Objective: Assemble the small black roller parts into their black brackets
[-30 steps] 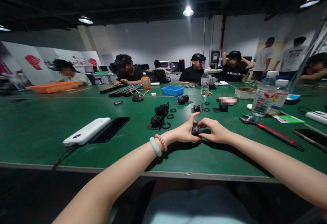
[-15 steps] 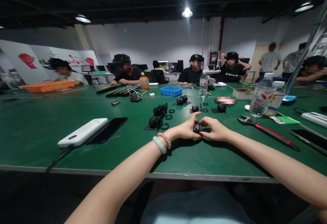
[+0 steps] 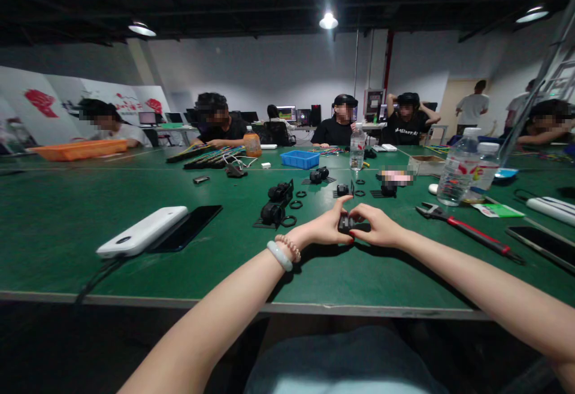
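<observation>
Between my two hands is a small black ridged part (image 3: 345, 224), whose exact kind I cannot make out. My left hand (image 3: 327, 225) pinches its left side, thumb and fingers curled about it. From the right, my right hand (image 3: 376, 226) closes thumb and fingertips on the same part, partly covering it. Both hands are low over the green table (image 3: 215, 280). Beyond them stand several black round fittings on flat plates, among them a left fitting (image 3: 272, 212) and a back fitting (image 3: 319, 175). Loose black rings, such as the nearest ring (image 3: 288, 221), lie beside them.
An adjustable wrench (image 3: 471, 232) with red-black handles lies on the right, near water bottles (image 3: 457, 169) and a phone (image 3: 541, 245). On the left are a white power bank (image 3: 144, 232) and a dark phone (image 3: 191, 229). A blue tray (image 3: 300, 159) sits further back; people sit opposite.
The view has shifted very slightly. Both hands keep their grip on the black part, with hardly any movement. In the background, the standing people have shifted position.
</observation>
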`<state>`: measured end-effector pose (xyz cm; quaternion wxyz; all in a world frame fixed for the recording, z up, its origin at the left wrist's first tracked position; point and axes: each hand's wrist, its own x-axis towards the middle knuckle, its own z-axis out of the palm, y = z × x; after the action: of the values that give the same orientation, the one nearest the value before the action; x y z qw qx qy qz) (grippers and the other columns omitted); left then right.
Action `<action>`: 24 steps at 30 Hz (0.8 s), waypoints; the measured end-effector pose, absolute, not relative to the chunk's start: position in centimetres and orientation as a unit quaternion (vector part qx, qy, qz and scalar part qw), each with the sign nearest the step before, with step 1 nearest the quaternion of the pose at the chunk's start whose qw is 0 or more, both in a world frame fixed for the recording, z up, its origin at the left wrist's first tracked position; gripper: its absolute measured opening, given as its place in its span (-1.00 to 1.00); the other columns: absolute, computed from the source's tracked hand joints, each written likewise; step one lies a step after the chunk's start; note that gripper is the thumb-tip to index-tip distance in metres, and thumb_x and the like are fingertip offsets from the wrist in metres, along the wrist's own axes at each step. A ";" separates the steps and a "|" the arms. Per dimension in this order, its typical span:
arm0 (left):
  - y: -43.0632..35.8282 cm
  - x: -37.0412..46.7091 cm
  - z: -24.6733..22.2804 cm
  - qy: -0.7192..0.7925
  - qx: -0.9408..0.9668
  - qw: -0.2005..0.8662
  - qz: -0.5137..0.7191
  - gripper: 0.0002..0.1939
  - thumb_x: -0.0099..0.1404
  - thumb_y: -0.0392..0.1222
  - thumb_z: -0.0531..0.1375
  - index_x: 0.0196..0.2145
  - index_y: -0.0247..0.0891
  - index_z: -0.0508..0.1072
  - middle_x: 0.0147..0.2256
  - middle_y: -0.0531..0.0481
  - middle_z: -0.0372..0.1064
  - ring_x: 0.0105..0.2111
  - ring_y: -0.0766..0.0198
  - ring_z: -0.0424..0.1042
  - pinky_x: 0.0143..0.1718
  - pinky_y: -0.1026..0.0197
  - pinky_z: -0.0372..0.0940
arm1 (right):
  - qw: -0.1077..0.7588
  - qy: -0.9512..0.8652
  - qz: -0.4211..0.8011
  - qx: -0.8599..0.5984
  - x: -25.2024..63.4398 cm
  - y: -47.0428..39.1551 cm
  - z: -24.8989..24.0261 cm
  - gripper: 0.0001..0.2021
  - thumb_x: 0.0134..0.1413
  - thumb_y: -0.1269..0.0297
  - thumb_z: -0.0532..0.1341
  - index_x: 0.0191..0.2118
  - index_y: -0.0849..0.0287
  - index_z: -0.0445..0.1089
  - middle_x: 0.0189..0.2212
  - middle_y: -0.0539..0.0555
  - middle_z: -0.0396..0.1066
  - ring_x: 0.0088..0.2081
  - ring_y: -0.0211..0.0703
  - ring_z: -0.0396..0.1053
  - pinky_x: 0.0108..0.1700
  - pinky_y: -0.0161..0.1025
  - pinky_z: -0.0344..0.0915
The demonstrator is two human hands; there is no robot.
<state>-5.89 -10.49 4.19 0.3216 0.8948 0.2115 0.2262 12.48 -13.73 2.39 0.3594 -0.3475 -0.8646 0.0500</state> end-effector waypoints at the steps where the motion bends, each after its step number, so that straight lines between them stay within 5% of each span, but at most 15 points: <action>1: -10.5 -5.9 4.2 0.211 0.896 0.320 0.226 -0.06 -0.08 -0.34 0.23 0.14 -0.16 -0.24 -0.22 -0.03 0.21 -0.33 0.30 0.30 -0.28 0.19 0.24 | 0.361 -0.864 0.050 -0.346 12.5 -13.7 2.4 -0.75 -0.14 0.31 0.22 -0.25 0.21 0.25 -0.35 0.08 0.30 -0.33 -0.17 0.26 -0.28 -0.22 0.23; 24: -10.4 -5.9 3.9 0.203 0.896 0.325 0.226 -0.03 -0.07 -0.33 0.24 0.15 -0.17 -0.29 -0.18 -0.08 0.21 -0.27 0.23 0.32 -0.23 0.13 0.23 | 0.363 -0.868 0.037 -0.337 12.4 -14.3 2.5 -0.66 -0.19 0.37 0.21 -0.20 0.17 0.17 -0.28 0.10 0.23 -0.24 -0.10 0.23 -0.18 -0.14 0.23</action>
<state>-5.92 -10.42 3.88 0.3255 0.8956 0.2026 0.2258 12.39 -14.32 2.45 0.3631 -0.3367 -0.8680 0.0366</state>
